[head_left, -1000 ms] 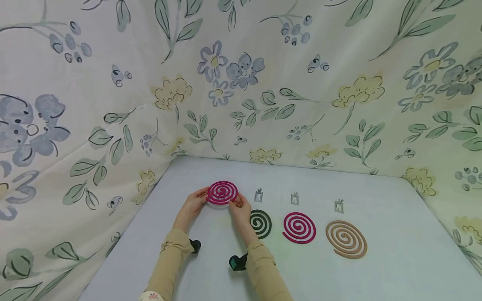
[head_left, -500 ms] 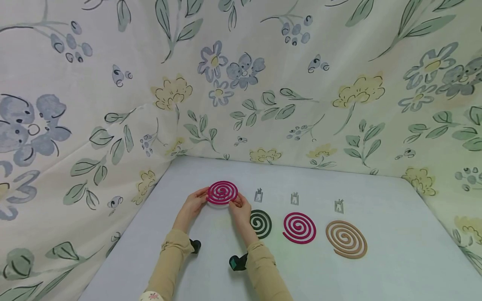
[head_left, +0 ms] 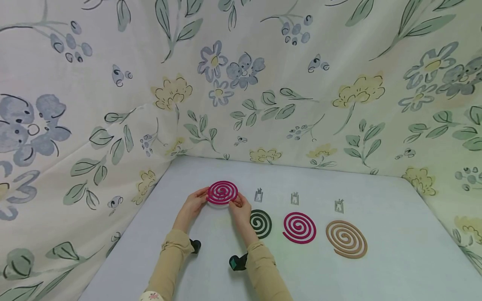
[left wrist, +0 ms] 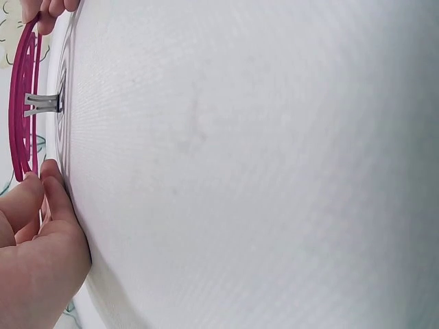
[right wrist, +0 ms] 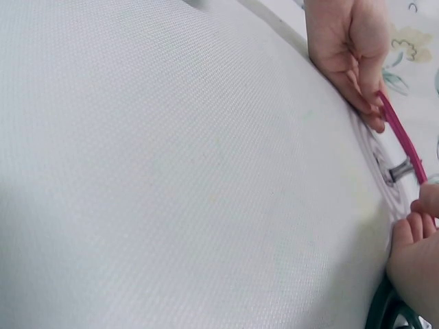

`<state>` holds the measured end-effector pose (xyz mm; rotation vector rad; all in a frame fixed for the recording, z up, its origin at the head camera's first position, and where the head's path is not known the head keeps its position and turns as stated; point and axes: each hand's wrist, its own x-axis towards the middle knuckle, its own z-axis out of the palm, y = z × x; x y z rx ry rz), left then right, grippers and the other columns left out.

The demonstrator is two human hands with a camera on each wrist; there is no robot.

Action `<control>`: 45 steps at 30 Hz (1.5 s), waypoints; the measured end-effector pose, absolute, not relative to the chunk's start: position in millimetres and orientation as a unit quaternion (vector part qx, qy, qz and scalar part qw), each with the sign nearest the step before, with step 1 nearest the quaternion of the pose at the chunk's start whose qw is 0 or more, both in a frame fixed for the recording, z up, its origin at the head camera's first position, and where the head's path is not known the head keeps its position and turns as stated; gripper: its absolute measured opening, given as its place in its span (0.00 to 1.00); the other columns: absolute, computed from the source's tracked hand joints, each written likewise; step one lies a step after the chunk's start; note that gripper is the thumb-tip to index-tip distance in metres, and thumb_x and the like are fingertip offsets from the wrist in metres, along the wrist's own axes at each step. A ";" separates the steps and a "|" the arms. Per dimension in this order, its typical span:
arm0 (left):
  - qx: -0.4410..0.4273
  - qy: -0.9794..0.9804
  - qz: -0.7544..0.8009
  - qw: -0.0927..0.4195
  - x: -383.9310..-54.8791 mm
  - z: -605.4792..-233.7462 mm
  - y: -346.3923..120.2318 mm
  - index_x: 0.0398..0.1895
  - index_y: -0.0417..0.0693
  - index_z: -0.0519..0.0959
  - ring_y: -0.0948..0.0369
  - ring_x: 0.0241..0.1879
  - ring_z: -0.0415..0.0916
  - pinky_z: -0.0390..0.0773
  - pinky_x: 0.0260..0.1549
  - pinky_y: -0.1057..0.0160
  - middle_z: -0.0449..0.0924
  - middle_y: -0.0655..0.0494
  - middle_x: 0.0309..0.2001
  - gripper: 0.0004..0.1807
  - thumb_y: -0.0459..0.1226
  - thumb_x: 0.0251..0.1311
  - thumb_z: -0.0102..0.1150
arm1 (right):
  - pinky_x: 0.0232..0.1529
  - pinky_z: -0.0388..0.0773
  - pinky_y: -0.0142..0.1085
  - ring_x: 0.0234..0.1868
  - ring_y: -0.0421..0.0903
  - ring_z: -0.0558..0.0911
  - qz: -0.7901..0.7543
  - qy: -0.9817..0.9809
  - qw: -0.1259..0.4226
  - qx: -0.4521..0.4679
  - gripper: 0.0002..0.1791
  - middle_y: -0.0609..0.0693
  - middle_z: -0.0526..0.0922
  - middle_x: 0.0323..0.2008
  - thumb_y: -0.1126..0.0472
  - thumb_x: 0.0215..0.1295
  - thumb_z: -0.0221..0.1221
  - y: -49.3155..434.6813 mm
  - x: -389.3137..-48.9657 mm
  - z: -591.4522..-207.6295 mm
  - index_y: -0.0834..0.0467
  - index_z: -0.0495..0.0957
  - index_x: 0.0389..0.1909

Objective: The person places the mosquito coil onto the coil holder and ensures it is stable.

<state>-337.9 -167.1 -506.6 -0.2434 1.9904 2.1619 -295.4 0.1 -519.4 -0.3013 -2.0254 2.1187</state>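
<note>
A pink mosquito coil (head_left: 222,191) is held level above the white table between both hands. My left hand (head_left: 193,204) pinches its left edge, thumb and fingers around the rim. On the opposite edge, my right hand (head_left: 241,209) grips the coil between thumb and fingers. Under the coil's middle, a small metal coil stand (left wrist: 44,103) rises from the table with its upright prongs reaching the coil, as the left wrist view shows. The right wrist view also has this stand (right wrist: 401,170) beneath the tilted-looking coil (right wrist: 405,140), whose ringed shadow falls on the table.
To the right lie a dark green coil (head_left: 258,224), partly behind the right forearm, another pink coil (head_left: 298,228) and a tan coil (head_left: 344,239). Behind them stand three metal stands, the leftmost stand (head_left: 258,195) nearest the right hand. Floral cloth (head_left: 241,125) walls the table (head_left: 406,234).
</note>
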 end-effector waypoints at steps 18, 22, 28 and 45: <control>-0.081 0.670 0.732 0.096 -338.4 -507.2 -167.1 0.69 0.32 0.58 0.60 0.58 0.63 0.69 0.39 0.82 0.59 0.33 0.68 0.25 0.24 0.68 0.40 | 0.43 0.77 0.31 0.41 0.47 0.79 0.716 -0.684 0.088 -0.113 0.26 0.65 0.80 0.42 0.74 0.56 0.60 -0.3 -296.6 -518.6 0.71 0.71 0.58; -0.080 0.672 0.730 0.093 -338.7 -507.7 -167.1 0.68 0.31 0.58 0.63 0.55 0.65 0.70 0.38 0.82 0.59 0.33 0.68 0.25 0.23 0.67 0.41 | 0.42 0.77 0.30 0.40 0.47 0.79 0.713 -0.686 0.089 -0.113 0.26 0.65 0.81 0.42 0.73 0.56 0.60 0.0 -296.6 -518.0 0.70 0.71 0.58; -0.082 0.673 0.730 0.091 -338.7 -507.2 -166.9 0.68 0.32 0.59 0.65 0.52 0.66 0.69 0.38 0.82 0.59 0.33 0.68 0.25 0.23 0.67 0.40 | 0.43 0.78 0.32 0.42 0.49 0.79 0.716 -0.684 0.089 -0.107 0.26 0.66 0.80 0.43 0.73 0.56 0.60 0.5 -296.0 -518.3 0.71 0.70 0.58; -0.075 0.668 0.735 0.091 -339.1 -509.1 -167.8 0.68 0.31 0.58 0.74 0.42 0.68 0.70 0.37 0.82 0.59 0.33 0.67 0.25 0.22 0.67 0.39 | 0.40 0.76 0.28 0.40 0.47 0.79 0.714 -0.686 0.088 -0.110 0.26 0.65 0.80 0.42 0.74 0.56 0.60 0.2 -294.6 -516.5 0.71 0.70 0.58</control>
